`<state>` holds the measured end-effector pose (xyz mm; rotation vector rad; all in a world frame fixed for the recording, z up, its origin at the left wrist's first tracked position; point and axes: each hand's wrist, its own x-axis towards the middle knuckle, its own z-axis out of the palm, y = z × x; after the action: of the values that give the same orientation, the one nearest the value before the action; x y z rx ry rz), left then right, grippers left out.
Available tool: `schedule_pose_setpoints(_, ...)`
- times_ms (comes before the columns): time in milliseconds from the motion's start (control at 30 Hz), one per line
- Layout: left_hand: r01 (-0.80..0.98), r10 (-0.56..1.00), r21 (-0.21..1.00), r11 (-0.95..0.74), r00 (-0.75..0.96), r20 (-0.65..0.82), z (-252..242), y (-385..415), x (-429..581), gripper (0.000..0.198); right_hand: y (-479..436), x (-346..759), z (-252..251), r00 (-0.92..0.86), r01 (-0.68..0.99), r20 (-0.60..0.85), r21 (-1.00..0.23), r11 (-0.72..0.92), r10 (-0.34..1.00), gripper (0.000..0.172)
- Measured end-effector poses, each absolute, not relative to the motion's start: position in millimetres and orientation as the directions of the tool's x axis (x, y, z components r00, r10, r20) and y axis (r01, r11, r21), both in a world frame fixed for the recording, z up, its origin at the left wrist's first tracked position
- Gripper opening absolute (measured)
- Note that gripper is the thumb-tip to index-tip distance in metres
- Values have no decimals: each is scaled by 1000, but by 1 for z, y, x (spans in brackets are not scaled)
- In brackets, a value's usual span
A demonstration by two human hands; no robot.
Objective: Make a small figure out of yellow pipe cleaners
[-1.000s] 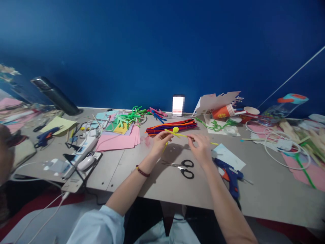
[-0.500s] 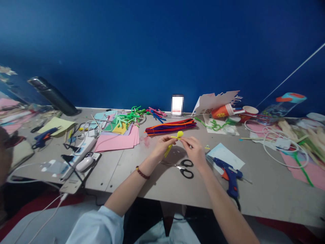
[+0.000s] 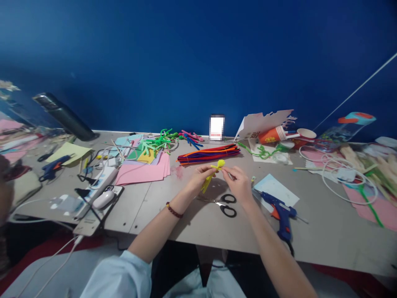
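Note:
Between both hands, above the table, is a yellow pipe-cleaner figure [image 3: 221, 163] with a rounded top and strands hanging below. My left hand [image 3: 198, 179] pinches it from the left, the strands coming out under the fingers. From the right, my right hand [image 3: 238, 182] has its thumb and fingertips closed on a yellow side piece; the fingers partly hide that piece. Scissors with black handles [image 3: 228, 205] lie on the table under the hands. Behind the hands rests a bundle of red, purple and orange pipe cleaners [image 3: 209, 155].
A blue glue gun [image 3: 279, 209] lies on light blue paper [image 3: 276, 188] at the right. Pink paper sheets [image 3: 141, 170], green pipe cleaners [image 3: 158, 144] and a power strip [image 3: 96, 192] are on the left. A phone [image 3: 217, 127] stands against the wall; paper cups [image 3: 273, 135] lie behind.
The yellow figure has turned slightly, and its hanging strands look a little more spread. Both hands keep almost the same place and grip.

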<state>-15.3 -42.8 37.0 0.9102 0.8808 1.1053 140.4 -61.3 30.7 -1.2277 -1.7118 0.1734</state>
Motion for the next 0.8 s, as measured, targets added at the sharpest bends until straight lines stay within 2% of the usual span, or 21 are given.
schedule_pose_setpoints(567, -340, 977, 927, 156, 194, -93, 39, -45, -11, 25, -60, 142, 29, 35, 567, 568, -689, 452, 822, 24)
schedule_pose_setpoints(800, -362, 976, 921, 141, 207, -68, 30, -44, -10, 30, -60, 142, 31, 55, 488, 508, -765, 421, 860, 25)
